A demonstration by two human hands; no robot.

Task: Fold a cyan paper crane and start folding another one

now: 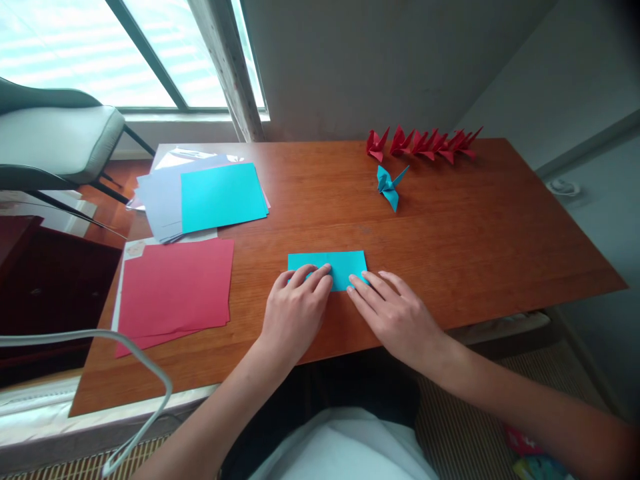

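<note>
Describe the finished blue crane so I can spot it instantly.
On the table, look to the far edge, where red cranes stand in a row. Just in front of them sits the blue crane, alone and the only one not red.

Daylight is admitted through the window (75, 53) at upper left, where the panes are overexposed almost to white. A pale sheen is laid across the far part of the wooden table (475, 233), and glare is seen on the glossy far edge of the paper stack (155, 200). Soft, short shadows are cast beneath the flattened left hand (295, 313) and right hand (400, 317) beside the folded blue sheet (340, 263). The centre is rendered sharply. Straight edges are bowed by wide-angle distortion, the corners are darkened, and the white cable (125, 347) at lower left is slightly softened.
</note>
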